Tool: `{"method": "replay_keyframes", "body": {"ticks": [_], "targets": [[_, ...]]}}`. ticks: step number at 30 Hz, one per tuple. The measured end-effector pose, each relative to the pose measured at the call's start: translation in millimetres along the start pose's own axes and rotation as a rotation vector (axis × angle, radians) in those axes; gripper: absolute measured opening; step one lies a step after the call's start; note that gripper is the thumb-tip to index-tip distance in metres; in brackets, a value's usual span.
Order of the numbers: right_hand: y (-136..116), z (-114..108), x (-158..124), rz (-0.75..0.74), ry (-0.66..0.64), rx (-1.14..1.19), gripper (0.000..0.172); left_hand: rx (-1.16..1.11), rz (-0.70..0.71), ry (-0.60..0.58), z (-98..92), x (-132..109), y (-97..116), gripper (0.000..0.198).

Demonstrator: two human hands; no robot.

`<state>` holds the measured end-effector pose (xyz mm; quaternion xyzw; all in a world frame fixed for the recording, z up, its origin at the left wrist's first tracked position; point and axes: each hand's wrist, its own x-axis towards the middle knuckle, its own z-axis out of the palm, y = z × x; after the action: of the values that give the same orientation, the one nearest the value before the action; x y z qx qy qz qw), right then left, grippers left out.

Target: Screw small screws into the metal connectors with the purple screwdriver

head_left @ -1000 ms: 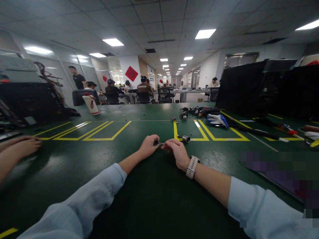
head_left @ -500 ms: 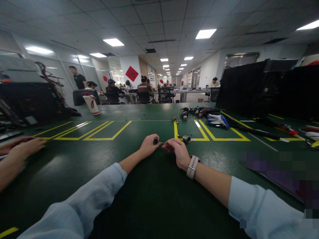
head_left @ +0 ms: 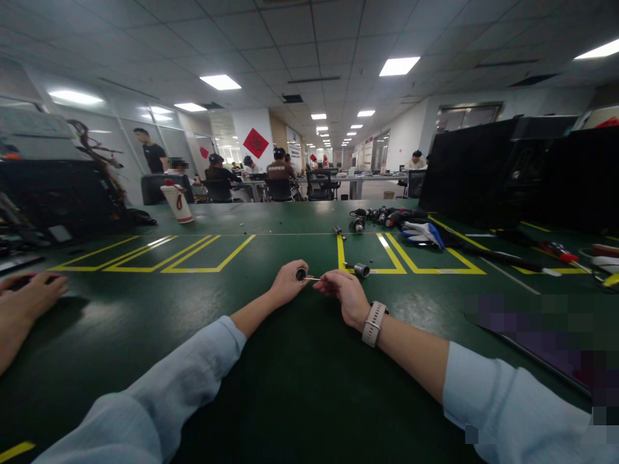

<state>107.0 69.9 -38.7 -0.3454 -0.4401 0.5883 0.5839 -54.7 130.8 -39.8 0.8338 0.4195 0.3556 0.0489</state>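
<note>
Just above the green tabletop, my left hand is closed round a small cylindrical metal part, its dark round end and bright rim facing me. My right hand, with a watch on its wrist, pinches a thin metal rod. The rod spans the narrow gap between the hands, close to the cylinder; whether its far end touches the cylinder I cannot tell. Beyond my right fingers a similar metal cylinder with a thin shaft lies on its side. Another small metal piece lies farther back.
Yellow tape outlines mark the green table. Dark corded parts and a blue-white glove lie back right, near a black case. A white cup stands back left. Another person's hand is at the left edge.
My hands stay almost in place, with slightly more of the thin rod showing between them. The other person's hand at the left has drawn back leftward.
</note>
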Motion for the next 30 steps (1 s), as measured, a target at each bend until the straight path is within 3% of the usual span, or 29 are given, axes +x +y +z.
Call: {"method": "replay_keyframes", "body": {"ticks": [6,14,25,30], "targets": [[-4,2,-4,-0.012,-0.015,-0.019,0.011,-0.011,-0.01,0.003,-0.3,0,1,0.014],[-5,3,-7,-0.142,-0.012,-0.116,0.012,-0.005,-0.018,-0.014,-2.0,0,5,0.016],[-9,7,-15,-0.354,-0.04,-0.519,0.016,0.011,0.022,-0.086,-0.2,-1,6,0.009],[-6,6,-12,-0.26,-0.015,-0.414,0.017,0.008,0.021,-0.091,-0.3,-1,5,0.011]]}}
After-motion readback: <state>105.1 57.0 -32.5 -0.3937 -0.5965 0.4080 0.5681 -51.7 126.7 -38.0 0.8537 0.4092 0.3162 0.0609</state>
